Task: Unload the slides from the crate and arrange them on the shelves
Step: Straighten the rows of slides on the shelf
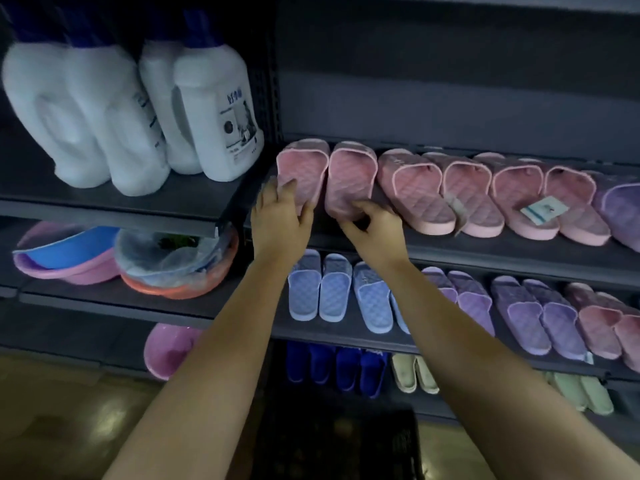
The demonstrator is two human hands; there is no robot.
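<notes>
Two pink slides lie side by side at the left end of the upper slide shelf. My left hand grips the heel of the left pink slide. My right hand pinches the heel of the right pink slide. More pink slides fill the row to the right, some with paper tags. A dark crate stands on the floor between my forearms; its contents are too dark to make out.
White detergent bottles stand on the shelf to the left. Stacked plastic basins sit below them. Blue slides and purple slides line the middle shelf; dark blue and pale green pairs sit on the lowest shelf.
</notes>
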